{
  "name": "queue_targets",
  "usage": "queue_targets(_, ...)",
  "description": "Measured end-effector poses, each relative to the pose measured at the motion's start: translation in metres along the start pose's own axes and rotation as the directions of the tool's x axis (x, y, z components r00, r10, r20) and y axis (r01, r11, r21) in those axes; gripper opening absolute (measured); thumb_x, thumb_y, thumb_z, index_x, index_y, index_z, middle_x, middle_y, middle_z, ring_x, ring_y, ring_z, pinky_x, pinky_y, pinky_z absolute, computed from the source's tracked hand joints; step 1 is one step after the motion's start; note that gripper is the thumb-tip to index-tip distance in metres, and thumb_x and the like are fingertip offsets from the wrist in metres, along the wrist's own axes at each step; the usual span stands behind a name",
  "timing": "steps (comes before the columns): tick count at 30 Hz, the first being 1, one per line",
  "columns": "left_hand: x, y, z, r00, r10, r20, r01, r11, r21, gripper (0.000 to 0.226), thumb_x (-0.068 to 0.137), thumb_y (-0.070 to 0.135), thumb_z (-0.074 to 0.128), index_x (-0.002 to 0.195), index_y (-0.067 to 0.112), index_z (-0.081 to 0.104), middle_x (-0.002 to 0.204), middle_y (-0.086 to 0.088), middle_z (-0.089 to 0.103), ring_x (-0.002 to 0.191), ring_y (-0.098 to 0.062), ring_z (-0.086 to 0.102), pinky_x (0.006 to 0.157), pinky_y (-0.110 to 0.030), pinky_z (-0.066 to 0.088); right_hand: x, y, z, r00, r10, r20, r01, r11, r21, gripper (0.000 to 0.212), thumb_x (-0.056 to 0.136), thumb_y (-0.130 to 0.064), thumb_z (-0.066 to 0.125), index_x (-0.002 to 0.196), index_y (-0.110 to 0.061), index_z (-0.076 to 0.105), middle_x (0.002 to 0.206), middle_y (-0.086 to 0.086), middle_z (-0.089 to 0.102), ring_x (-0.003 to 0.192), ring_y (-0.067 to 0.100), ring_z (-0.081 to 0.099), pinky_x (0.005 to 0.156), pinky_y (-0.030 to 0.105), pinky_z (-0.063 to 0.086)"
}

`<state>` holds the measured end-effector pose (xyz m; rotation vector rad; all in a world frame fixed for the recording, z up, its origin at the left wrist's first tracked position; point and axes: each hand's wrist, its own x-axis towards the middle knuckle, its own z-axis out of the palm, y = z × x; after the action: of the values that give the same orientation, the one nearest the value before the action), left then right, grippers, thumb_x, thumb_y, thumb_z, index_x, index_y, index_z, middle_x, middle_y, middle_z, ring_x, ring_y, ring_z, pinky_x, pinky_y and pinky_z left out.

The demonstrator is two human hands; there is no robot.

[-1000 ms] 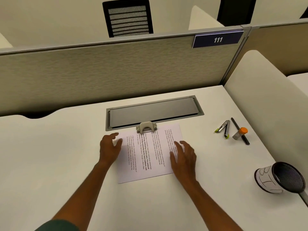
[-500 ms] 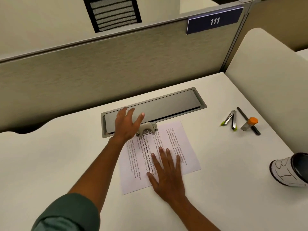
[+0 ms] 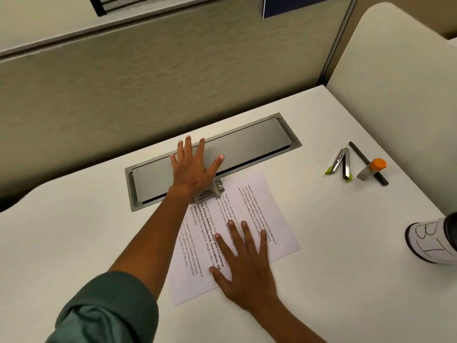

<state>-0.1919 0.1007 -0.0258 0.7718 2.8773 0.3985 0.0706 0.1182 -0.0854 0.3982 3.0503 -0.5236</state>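
The printed sheet of paper (image 3: 269,206) lies askew on the white desk (image 3: 74,231), its far short edge tucked into a small metal hole punch (image 3: 210,193) that sits just in front of a long grey lid (image 3: 247,144) set into the desktop. The right hand (image 3: 247,266) rests flat on the near half of the sheet with its fingers straight and spread, hiding several lines of the text. The left hand (image 3: 194,169) reaches forward with its fingers splayed straight over the grey lid and grips nothing. Its heel and wrist cover the left part of the punch, so whether the palm bears down on it cannot be told. A green sleeve (image 3: 106,310) is cut off at the lower edge. Well to the right lie two small metal tools with green tips (image 3: 342,163), a black pen (image 3: 368,163) and a glue stick with an orange cap (image 3: 372,169) that touches the pen. A white cup (image 3: 430,240) with black markings lies half out of view at the right edge, and a blue sign (image 3: 296,4) on the partition is cropped at the top, so it cannot be read.
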Motion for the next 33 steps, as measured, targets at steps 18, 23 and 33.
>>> queue_targets(18, 0.009, 0.007, 0.026, 0.997, -0.035, 0.071, 0.032, 0.998, 0.044, 0.087, 0.084, 0.079, 0.018, 0.155, 0.03, 0.007, 0.163, -0.009, -0.012, 0.15, -0.031, -0.014, 0.118, -0.06, -0.003, 0.001, -0.004, -0.009, 0.998, 0.031, 0.054, -0.031, 1.0, -0.003, 0.076, 0.086, -0.076, 0.027, 0.151, -0.038, 0.02, 0.163, 0.001, 0.009, 0.149, 0.031, 0.01, 0.111, 0.068, 0.016)
queue_targets(23, 0.012, 0.006, 0.029, 0.996, -0.023, 0.086, 0.017, 0.997, 0.069, 0.085, 0.086, 0.078, 0.019, 0.155, 0.03, 0.005, 0.163, -0.008, -0.012, 0.15, -0.03, -0.014, 0.118, -0.061, -0.003, 0.002, -0.004, -0.008, 0.998, 0.032, 0.061, -0.032, 0.999, 0.0, 0.075, 0.086, -0.077, 0.029, 0.15, -0.039, 0.023, 0.163, 0.0, 0.01, 0.149, 0.03, 0.012, 0.111, 0.068, 0.015)
queue_targets(33, 0.017, 0.002, 0.035, 0.991, -0.043, 0.126, 0.033, 0.996, 0.082, 0.088, 0.083, 0.081, 0.019, 0.154, 0.032, 0.004, 0.163, -0.007, -0.013, 0.15, -0.03, -0.014, 0.117, -0.063, -0.004, 0.003, -0.005, -0.011, 0.997, 0.031, 0.07, -0.031, 1.0, -0.005, 0.076, 0.085, -0.077, 0.029, 0.15, -0.037, 0.026, 0.162, 0.001, 0.014, 0.148, 0.031, 0.016, 0.11, 0.067, 0.017)
